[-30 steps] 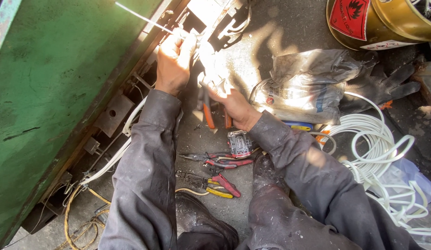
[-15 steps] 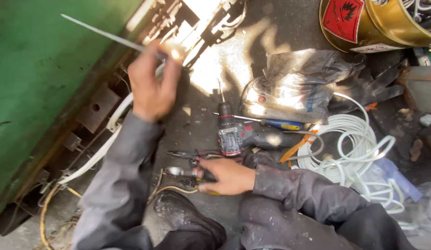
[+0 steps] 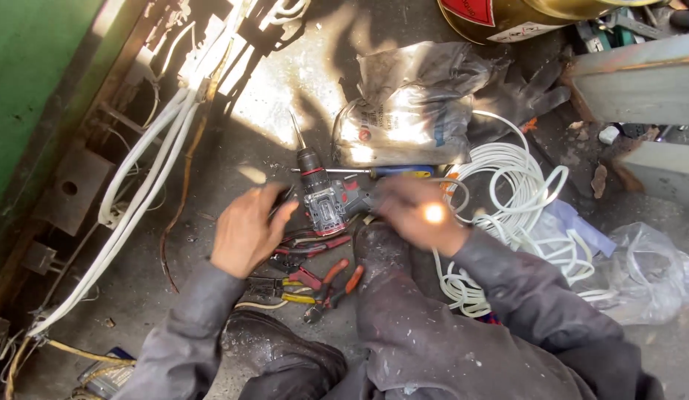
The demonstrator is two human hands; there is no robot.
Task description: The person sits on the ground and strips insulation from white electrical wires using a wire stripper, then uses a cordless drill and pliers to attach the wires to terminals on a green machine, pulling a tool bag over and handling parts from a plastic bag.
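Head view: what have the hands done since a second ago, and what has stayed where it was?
The left hand came down from the cables on the green panel to the floor beside the cordless drill. The right hand, blurred, went down to the pliers, then across to the drill's handle end; whether it grips is unclear. The pliers, white cable coil and plastic bag stayed put.
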